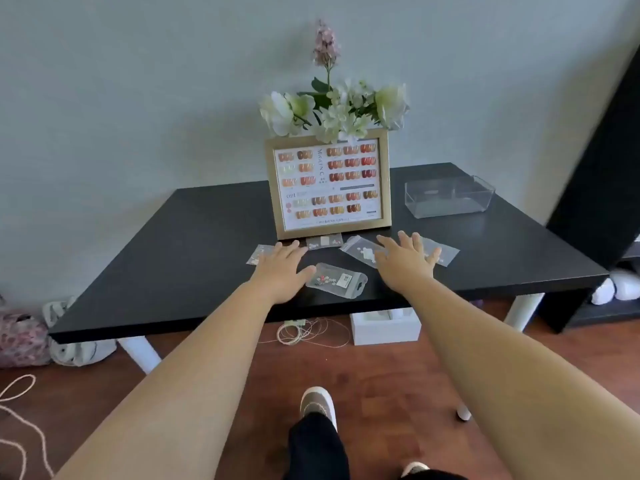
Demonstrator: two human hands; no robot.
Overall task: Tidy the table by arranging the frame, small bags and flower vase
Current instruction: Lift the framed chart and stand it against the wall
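A gold frame [328,187] with a nail-colour chart stands upright at the middle of the black table [194,237]. White flowers [332,112] rise behind it; their vase is hidden by the frame. Several small clear bags lie in front of the frame: one at the left [257,255], one against the frame's foot [323,241], one near the front edge [337,280], and two at the right [360,251] [446,252]. My left hand [282,268] hovers flat, fingers apart, beside the left bag. My right hand [405,258] is spread over the right bags, touching or just above them.
A clear plastic box [448,195] sits at the table's back right. A black shelf unit [602,188] stands right of the table. Under the table are a white box [384,329] and coiled wire [304,332]. Bags [20,337] and cord lie on the floor at left.
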